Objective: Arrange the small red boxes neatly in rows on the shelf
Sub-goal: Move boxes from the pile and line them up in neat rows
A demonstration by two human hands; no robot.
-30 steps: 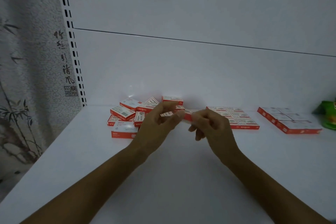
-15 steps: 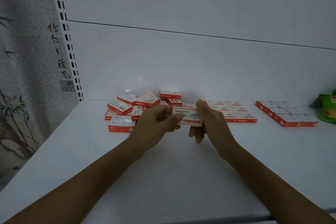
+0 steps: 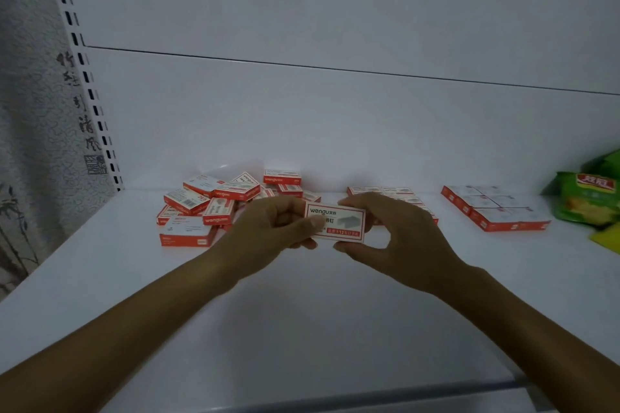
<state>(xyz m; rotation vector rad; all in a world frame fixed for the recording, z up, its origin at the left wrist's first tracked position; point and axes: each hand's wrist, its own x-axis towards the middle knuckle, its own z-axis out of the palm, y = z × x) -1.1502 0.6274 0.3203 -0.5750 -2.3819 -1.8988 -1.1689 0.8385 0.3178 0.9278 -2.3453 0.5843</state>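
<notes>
Disorder is on the left: a loose heap of red boxes (image 3: pixel 214 208) lies near the back wall of the shelf (image 3: pixel 302 312), some leaning on others, so I judge that these are waiting to be sorted. My left hand (image 3: pixel 268 231) grips the left end of one red box (image 3: pixel 339 223), with the thumb pressed on its printed face and the curled fingers behind it. My right hand (image 3: pixel 396 235) pinches the right end of the same box, one finger on the top edge and the thumb under the bottom edge. The box is in the air above the shelf, with its label turned to me; I think I hold it so to check its direction before I lay it down. Behind my right hand lies a flat block of boxes (image 3: pixel 396 193) in rows, partly hidden, and its near edge is probably the next place. Further right a second flat block (image 3: pixel 493 211) lies well apart, and green packets (image 3: pixel 590 201) are at the far right. The white surface toward the front edge gives room to lower the box; only the heap, just beside my left hand, could be knocked.
</notes>
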